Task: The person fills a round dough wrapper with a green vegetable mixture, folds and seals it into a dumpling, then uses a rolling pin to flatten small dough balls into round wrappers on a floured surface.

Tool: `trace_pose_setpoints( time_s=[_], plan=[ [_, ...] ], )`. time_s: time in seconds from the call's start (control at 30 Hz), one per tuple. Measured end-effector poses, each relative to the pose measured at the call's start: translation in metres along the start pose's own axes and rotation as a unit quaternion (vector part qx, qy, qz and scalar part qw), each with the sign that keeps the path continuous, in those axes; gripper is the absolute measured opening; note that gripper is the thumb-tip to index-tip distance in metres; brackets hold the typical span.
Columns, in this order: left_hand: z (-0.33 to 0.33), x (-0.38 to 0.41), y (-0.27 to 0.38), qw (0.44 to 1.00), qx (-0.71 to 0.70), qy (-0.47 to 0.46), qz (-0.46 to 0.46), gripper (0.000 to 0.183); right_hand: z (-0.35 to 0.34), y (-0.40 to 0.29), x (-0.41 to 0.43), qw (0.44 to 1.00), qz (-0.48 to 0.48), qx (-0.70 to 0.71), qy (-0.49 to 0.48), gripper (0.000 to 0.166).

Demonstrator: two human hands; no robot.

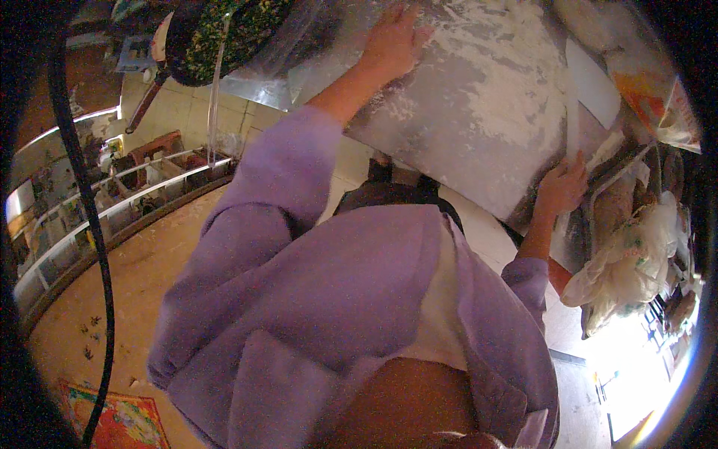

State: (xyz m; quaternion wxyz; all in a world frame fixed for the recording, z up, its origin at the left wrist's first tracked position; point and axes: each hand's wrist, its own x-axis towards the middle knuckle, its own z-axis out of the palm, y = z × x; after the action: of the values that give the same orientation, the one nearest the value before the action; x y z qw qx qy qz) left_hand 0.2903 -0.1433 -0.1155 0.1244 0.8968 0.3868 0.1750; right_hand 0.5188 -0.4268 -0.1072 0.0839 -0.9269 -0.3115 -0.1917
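Note:
My left hand (395, 47) lies with its fingers apart over a grey work surface (437, 140) dusted and patched with white powder. Near the right edge of that surface, my right hand (562, 182) has its fingers bent around the lower end of a long, pale, narrow strip (571, 112); whether this is a rod or a flat piece cannot be told. A white sheet-like piece (594, 84) lies just right of the strip.
A dark pan (193, 76) of chopped greens stands upper left, its handle jutting out. Crumpled plastic bags (634, 258) hang at right, below an orange-printed clear bag (645, 101). A metal-edged rack (151, 185) and a black cable (95, 219) are at left.

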Motion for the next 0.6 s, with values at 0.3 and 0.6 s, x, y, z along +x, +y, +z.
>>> trace_pose_setpoints(
  time_s=[0.3,0.6],
  plan=[
    [0.025,0.002,0.033,0.98,0.179,-0.018,0.082,0.056,-0.006,0.0,0.006,0.997,0.048,-0.022,-0.057,0.037],
    [0.02,0.017,0.005,0.975,-0.209,0.021,-0.067,0.056,0.018,0.019,0.027,0.991,-0.096,0.068,-0.061,0.043]
  ],
)
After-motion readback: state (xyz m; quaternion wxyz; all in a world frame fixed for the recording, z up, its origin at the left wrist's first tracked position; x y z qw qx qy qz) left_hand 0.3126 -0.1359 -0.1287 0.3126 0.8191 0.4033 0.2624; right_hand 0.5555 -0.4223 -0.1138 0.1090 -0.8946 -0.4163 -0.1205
